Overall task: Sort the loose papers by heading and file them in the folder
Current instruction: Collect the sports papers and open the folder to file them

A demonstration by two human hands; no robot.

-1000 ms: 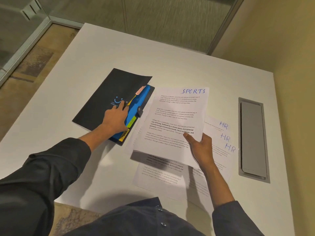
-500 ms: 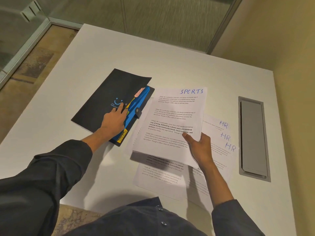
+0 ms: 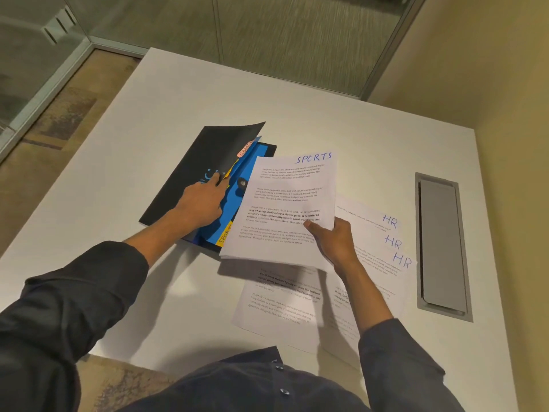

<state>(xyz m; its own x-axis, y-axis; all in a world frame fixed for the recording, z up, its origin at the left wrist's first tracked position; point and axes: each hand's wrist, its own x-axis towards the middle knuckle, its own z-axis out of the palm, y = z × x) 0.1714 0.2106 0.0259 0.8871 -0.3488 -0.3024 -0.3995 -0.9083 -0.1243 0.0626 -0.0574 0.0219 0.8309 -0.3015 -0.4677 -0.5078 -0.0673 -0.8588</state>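
Office: glass partition (image 3: pixel 44 69), table (image 3: pixel 297 114) with cable hatch (image 3: pixel 442 245)

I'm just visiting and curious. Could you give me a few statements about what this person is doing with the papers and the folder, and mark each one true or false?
1. The right hand holds a stack of papers headed SPORTS. True.
2. The folder lies fully closed. False: the left hand is lifting its black cover, showing blue dividers inside.
3. Papers headed HR lie on the table to the right of the held stack. True.
4. The HR papers are already inside the folder. False: they lie loose on the table.
5. A yellow tab marked with letters sticks out of the folder. True.
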